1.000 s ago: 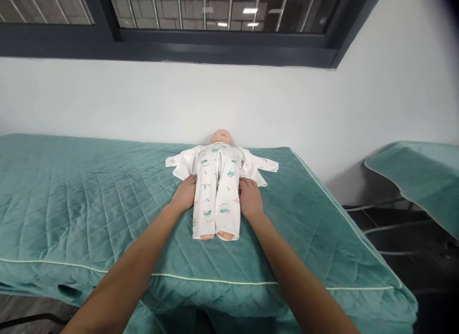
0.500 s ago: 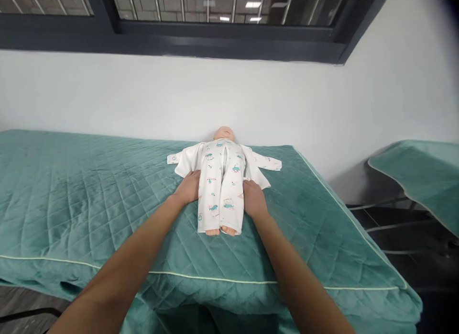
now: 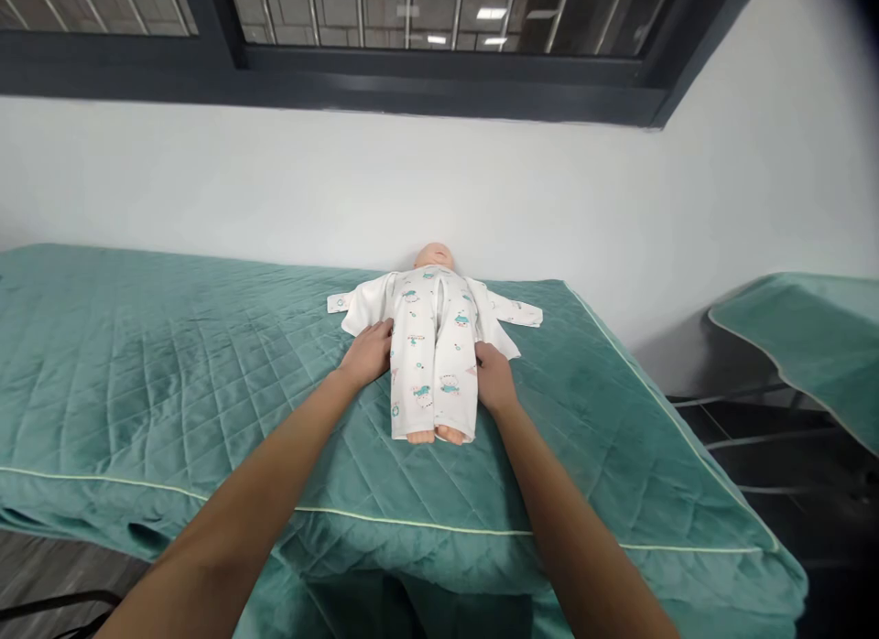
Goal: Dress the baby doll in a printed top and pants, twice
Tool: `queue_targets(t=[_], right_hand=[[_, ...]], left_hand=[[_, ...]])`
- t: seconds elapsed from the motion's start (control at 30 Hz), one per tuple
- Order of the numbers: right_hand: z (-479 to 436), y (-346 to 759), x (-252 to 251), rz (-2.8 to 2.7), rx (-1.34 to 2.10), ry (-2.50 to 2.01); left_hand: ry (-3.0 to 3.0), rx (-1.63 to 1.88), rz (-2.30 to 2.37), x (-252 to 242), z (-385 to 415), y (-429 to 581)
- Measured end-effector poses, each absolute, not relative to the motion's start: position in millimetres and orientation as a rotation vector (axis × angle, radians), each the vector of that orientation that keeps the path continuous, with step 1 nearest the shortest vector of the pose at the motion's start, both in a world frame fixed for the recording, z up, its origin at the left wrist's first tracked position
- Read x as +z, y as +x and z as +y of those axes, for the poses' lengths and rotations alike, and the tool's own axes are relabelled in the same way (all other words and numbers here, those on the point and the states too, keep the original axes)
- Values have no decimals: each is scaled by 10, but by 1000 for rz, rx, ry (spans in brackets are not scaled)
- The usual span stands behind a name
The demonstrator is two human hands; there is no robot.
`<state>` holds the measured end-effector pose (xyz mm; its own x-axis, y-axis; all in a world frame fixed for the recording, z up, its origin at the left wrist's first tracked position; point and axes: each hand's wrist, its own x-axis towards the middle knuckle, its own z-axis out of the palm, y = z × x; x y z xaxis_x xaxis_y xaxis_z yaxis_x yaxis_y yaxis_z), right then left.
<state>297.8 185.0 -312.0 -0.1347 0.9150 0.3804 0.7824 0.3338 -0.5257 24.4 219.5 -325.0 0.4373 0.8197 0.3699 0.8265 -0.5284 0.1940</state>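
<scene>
A baby doll (image 3: 434,254) lies on its back, its head toward the wall and its bare feet toward me. White printed baby trousers (image 3: 435,355) reach high up its front. Under them spreads a white baby shirt (image 3: 372,302) with both sleeves stretched out sideways. My left hand (image 3: 369,353) is closed at the left edge of the trousers, with its fingertips partly hidden against the cloth. On the opposite side, my right hand (image 3: 494,376) is curled round the right edge of the trousers, thumb uppermost.
A green quilted cover (image 3: 171,373) with pale piping lies over the bed under the doll. Behind it rises a white wall (image 3: 275,181) with a dark-framed barred window (image 3: 439,85). At the right stands another green-covered surface (image 3: 810,332). A black cable (image 3: 61,607) shows at lower left.
The view has shifted slightly, so the doll appears a little farther right. My left hand's fingers sit a bit higher along the trousers' edge. Both hands stay at the trousers' sides.
</scene>
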Motion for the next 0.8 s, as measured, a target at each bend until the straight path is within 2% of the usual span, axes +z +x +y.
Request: queue_targets(t=[0.2,0.5,0.8], right_hand=[[1862,2972,-3133,-1955,282,-1478],[1844,2964,-3113,-1986,264,-1456],[1808,2980,-3100,-1947,311,-1400]], left_hand=[[-2557,-499,-1533,-3163,2069,281],[-2434,-423,-1583,-3177,1634,235],[-2638,-436,-1421,-3134,1672,261]])
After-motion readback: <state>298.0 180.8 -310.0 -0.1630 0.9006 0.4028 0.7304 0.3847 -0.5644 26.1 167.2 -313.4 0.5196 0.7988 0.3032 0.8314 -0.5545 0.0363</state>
